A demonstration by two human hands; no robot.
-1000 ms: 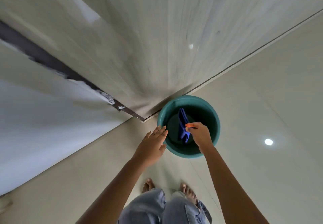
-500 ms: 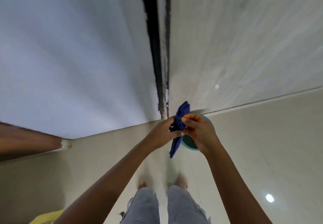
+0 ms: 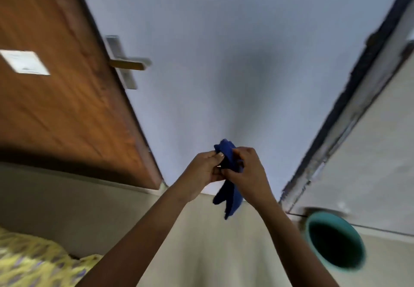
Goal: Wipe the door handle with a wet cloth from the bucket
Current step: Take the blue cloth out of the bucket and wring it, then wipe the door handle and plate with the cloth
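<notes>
A dark blue cloth [image 3: 228,199] is held in front of me by both hands, its lower end hanging free. My left hand [image 3: 202,170] pinches its upper part and my right hand [image 3: 247,170] is closed around its middle. The metal lever door handle [image 3: 128,63] sticks out from the edge of a brown wooden door [image 3: 56,107] at the upper left, well away from my hands. The teal bucket [image 3: 356,242] stands on the floor at the lower right, its inside dark.
A pale blue wall [image 3: 224,51] fills the middle. A dark rough door frame edge [image 3: 349,107] runs down the right. A white paper [image 3: 24,61] is stuck on the door. Yellow patterned fabric [image 3: 33,262] lies at the lower left. The floor is beige tile.
The cloth came up out of the bucket and both hands closed on it. My view swung left, so the bucket slid to the lower right and the wooden door with its handle came into sight.
</notes>
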